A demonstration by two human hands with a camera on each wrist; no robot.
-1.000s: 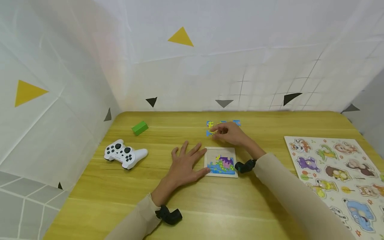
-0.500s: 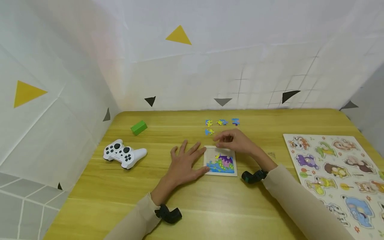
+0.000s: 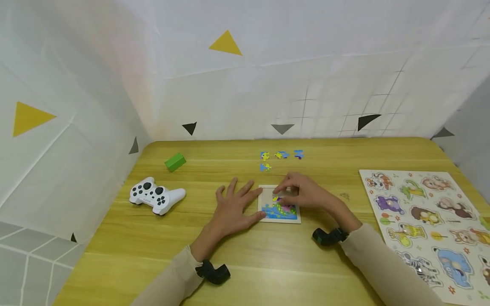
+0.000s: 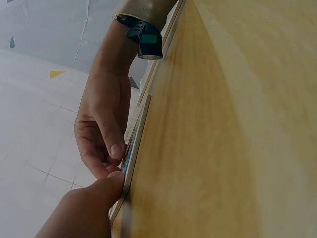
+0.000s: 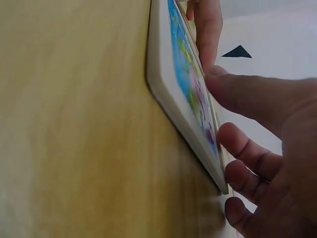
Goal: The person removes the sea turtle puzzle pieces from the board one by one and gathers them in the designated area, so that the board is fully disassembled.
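My left hand [image 3: 235, 213] lies with spread fingers at the left side of a small wooden-framed jigsaw puzzle [image 3: 281, 219]; its thumb and a fingertip touch the frame. Blue, green and purple pieces fill the puzzle's lower part, and bare backing shows along its top and left. Over the puzzle's upper right is my right hand [image 3: 302, 192], thumb and index finger bent down at the purple area. The right wrist view has its thumb [image 5: 247, 96] at the puzzle's surface and the other fingers bent by the frame's edge. Whether a piece is between the fingertips is hidden.
Several loose puzzle pieces [image 3: 265, 156] lie behind the frame. A white game controller [image 3: 156, 195] and a green block [image 3: 175, 162] are on the left of the wooden table [image 3: 237, 276]. A large animal puzzle board [image 3: 428, 225] covers the right side.
My right hand has come back from beside the loose pieces to the framed puzzle, uncovering those pieces. My left hand stays at the frame. The head view has shifted slightly.
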